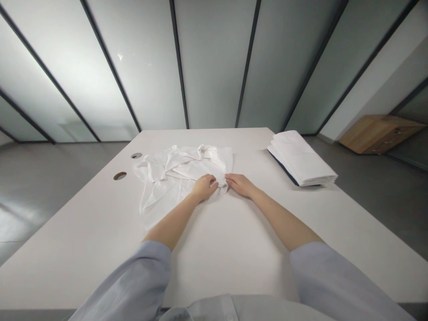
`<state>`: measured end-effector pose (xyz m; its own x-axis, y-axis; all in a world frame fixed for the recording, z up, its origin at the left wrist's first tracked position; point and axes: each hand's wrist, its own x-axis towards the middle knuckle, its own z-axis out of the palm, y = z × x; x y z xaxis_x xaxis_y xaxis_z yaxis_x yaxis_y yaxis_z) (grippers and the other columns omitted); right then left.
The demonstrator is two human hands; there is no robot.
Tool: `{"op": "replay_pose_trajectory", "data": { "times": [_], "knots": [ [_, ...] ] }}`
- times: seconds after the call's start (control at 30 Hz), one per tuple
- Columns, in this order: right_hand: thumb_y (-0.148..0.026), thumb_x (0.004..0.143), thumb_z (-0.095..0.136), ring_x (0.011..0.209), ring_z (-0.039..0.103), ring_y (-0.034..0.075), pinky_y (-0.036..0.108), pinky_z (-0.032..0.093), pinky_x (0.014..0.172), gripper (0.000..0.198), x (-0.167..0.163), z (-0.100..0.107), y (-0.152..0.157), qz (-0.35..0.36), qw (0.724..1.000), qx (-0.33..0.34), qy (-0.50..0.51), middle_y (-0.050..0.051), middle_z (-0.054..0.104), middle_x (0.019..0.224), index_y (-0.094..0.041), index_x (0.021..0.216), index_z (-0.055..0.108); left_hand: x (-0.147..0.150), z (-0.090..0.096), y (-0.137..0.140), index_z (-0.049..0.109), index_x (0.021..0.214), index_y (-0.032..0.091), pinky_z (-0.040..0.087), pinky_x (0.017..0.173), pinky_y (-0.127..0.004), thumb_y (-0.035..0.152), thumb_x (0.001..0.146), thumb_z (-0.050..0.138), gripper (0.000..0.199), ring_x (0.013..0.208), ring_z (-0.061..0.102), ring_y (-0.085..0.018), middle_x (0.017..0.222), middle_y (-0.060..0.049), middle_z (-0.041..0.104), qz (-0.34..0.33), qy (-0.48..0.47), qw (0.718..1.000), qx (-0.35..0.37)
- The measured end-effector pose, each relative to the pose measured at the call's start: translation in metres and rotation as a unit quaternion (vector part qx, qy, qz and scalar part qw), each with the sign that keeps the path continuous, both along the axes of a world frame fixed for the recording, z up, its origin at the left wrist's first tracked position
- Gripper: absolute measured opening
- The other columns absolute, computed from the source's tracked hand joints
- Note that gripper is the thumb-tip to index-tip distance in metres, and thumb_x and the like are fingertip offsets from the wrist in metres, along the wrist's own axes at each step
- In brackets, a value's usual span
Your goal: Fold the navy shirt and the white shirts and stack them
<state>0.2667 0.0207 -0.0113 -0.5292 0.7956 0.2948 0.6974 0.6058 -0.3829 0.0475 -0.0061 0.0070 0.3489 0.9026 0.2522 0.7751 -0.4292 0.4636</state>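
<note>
A thin, partly see-through white garment (187, 168) lies crumpled on the white table, with folds bunched along its far side. My left hand (205, 187) is at its near right part, fingers curled and pinching the fabric. Close by on the right, my right hand (240, 184) has its fingers together on the garment's right edge, thumb tucked underneath. Only a small gap separates the two hands. The cloth between my fingertips is partly hidden.
On the right of the table (230, 249) lies a folded stack of white cloth (302, 156) with a dark layer beneath. Two round cable holes, one (120, 175) nearer me, pierce the left side. Frosted glass panels (214, 62) stand behind; a wooden cabinet (381, 133) is far right.
</note>
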Motion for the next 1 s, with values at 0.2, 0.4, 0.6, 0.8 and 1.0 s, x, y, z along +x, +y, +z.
{"op": "replay_pose_trajectory", "data": {
  "times": [0.2,0.4,0.6,0.8,1.0],
  "knots": [
    [-0.04,0.099,0.037,0.128,0.051,0.024,0.044,0.035,0.107,0.037,-0.004,0.006,-0.004,-0.077,0.993,-0.012,-0.093,0.007,0.059,0.136,-0.027,0.123,0.062,-0.006,0.004,0.0,0.064,0.1,0.019,0.045,0.092,-0.035,0.036,0.087,0.052,0.024,0.105,0.058,-0.024,0.106,-0.009,0.066,0.084,0.1,0.991,0.019],
    [-0.053,0.096,0.04,0.125,0.05,0.027,0.049,0.027,0.108,0.044,-0.006,0.012,-0.007,-0.137,0.981,-0.021,-0.139,0.011,0.063,0.126,-0.022,0.122,0.058,-0.024,0.017,0.001,0.058,0.111,0.02,0.04,0.098,-0.043,0.049,0.086,0.049,0.038,0.119,0.051,-0.029,0.121,-0.013,0.06,0.194,0.187,0.961,-0.064],
    [-0.041,0.093,0.048,0.119,0.051,0.029,0.047,0.031,0.102,0.029,0.007,0.003,0.007,-0.254,0.96,-0.014,-0.121,0.012,0.064,0.121,-0.021,0.11,0.061,-0.048,0.018,0.008,0.052,0.13,0.023,0.029,0.105,-0.061,0.056,0.084,0.05,0.056,0.133,0.039,-0.037,0.143,-0.015,0.047,0.238,0.201,0.943,-0.112],
    [-0.023,0.085,0.05,0.12,0.051,0.031,0.046,0.035,0.1,0.041,0.032,-0.005,0.021,-0.407,0.914,0.006,-0.007,0.017,0.059,0.128,-0.016,0.125,0.056,-0.049,0.026,0.012,0.049,0.137,0.023,0.033,0.11,-0.035,0.057,0.081,0.056,0.066,0.132,0.045,-0.025,0.146,-0.008,0.048,-0.038,0.189,0.967,-0.168],
    [-0.023,0.085,0.048,0.11,0.055,0.027,0.039,0.039,0.097,0.03,0.016,0.011,0.006,-0.217,0.967,0.093,0.092,0.015,0.064,0.114,-0.015,0.11,0.063,-0.025,0.004,0.004,0.043,0.143,0.028,0.016,0.117,-0.048,0.063,0.083,0.052,0.069,0.146,0.023,-0.028,0.158,-0.007,0.028,-0.072,0.196,0.974,-0.089]
  ]
}}
